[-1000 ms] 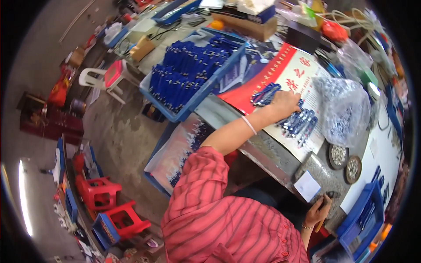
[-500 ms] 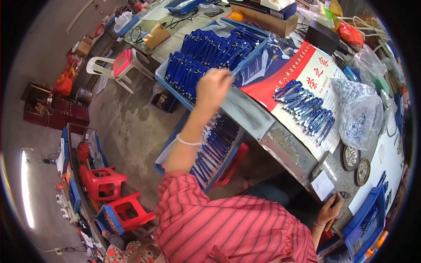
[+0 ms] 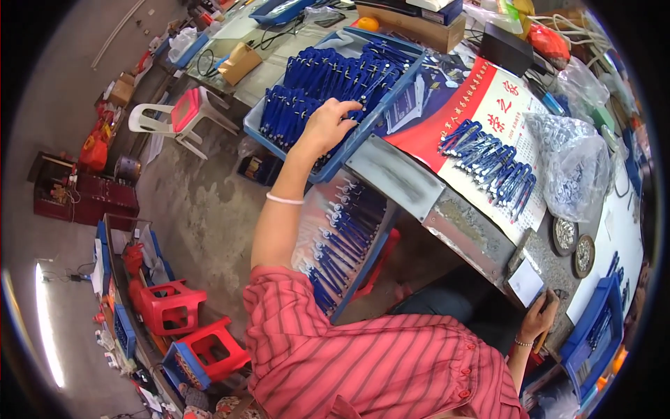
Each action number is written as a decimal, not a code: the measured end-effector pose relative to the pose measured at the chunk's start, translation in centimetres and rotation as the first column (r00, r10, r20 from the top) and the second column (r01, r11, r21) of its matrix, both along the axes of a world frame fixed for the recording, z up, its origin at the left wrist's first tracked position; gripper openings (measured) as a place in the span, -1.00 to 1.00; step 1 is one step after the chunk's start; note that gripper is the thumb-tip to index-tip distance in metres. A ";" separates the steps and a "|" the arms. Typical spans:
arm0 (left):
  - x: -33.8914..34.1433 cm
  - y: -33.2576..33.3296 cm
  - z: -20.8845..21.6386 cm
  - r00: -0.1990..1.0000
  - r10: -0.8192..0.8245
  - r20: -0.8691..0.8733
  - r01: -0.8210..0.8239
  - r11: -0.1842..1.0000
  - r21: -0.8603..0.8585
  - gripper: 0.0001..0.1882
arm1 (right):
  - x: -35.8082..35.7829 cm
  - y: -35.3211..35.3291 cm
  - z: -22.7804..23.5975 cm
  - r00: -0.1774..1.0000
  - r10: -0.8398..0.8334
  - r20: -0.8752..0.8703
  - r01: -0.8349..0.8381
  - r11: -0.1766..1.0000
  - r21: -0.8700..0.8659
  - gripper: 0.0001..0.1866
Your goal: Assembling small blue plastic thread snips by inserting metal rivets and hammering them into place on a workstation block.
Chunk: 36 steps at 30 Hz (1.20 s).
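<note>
My left hand (image 3: pixel 331 127) reaches over a blue tray (image 3: pixel 357 155) filled with bundled rows of slim dark-blue tools (image 3: pixel 342 73) with silvery parts. Thumb and forefinger are apart at the tray's right side, and I see nothing held between them. At the lower right, my right hand (image 3: pixel 539 318) is closed around a thin tan stick-like handle (image 3: pixel 541 341), beside the stone block on the bench edge. The handle's far end is hidden by the fingers. A white paper square (image 3: pixel 525 283) lies by that hand. More of the blue tools (image 3: pixel 488 167) lie in a row on a red-and-white printed sheet (image 3: pixel 466 105).
Below the bench is another tray of blue tools (image 3: pixel 342 237). Two round dishes of small metal parts (image 3: pixel 584 255) and a clear bag of parts (image 3: pixel 574 171) sit at right. A blue bin (image 3: pixel 593 335) stands near the right hand. Red stools (image 3: pixel 213 349) and a white chair (image 3: pixel 178 119) are at left.
My left hand has moved slightly left, from the tray's near edge to over the blue tools, with its thumb and forefinger now apart. The right hand stays by the stone block.
</note>
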State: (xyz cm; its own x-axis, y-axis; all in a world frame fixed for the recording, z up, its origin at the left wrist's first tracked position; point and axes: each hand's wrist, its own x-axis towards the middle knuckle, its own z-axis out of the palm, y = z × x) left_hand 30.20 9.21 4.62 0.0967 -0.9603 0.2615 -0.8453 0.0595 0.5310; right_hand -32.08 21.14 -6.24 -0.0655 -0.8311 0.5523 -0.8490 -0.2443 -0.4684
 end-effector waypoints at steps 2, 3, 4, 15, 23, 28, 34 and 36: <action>0.2 -1.8 -0.4 0.962 -0.104 0.252 0.091 0.994 0.062 -0.63 | 0.2 0.1 0.0 1.000 -0.004 -0.007 0.004 1.000 -0.007 -0.86; 0.2 -2.7 -0.1 0.952 -0.135 0.276 0.086 0.979 0.183 -0.60 | 0.2 0.1 -0.3 1.000 -0.012 -0.011 0.012 1.000 -0.015 -0.86; -0.1 -3.2 0.7 0.933 -0.161 0.322 0.077 0.963 0.258 -0.62 | 0.2 0.0 -0.2 1.000 -0.015 -0.013 0.015 1.000 -0.021 -0.87; 0.8 -5.0 4.1 0.846 -0.392 0.360 0.211 0.868 0.450 -0.79 | 1.3 -0.5 0.6 0.998 -0.038 -0.046 0.033 0.995 -0.090 -0.89; 2.0 -3.5 3.1 0.866 -0.373 0.333 0.159 0.837 0.523 -0.59 | 1.4 -0.6 0.4 0.998 -0.045 -0.035 0.042 0.996 -0.077 -0.89; 1.6 -3.7 3.3 0.876 -0.388 0.287 0.217 0.848 0.484 -0.63 | 1.1 -0.6 0.2 0.998 -0.051 -0.030 0.049 0.997 -0.059 -0.86; 0.8 -3.4 4.3 0.904 -0.374 0.208 0.248 0.854 0.457 -0.69 | 1.3 -0.7 0.6 0.999 -0.042 -0.035 0.038 0.994 -0.107 -0.90; 0.7 -3.3 4.8 0.953 -0.290 0.094 0.204 0.836 0.509 -0.70 | 1.1 -0.6 0.6 0.999 -0.043 -0.024 0.040 0.995 -0.093 -0.90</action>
State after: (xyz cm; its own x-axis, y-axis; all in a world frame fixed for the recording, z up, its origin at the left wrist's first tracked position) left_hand 30.89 5.91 9.40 -0.1632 -0.9529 -0.2557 -0.9128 0.0475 0.4056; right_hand -30.94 20.58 -5.60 -0.0837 -0.7733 0.6285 -0.8708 -0.2499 -0.4235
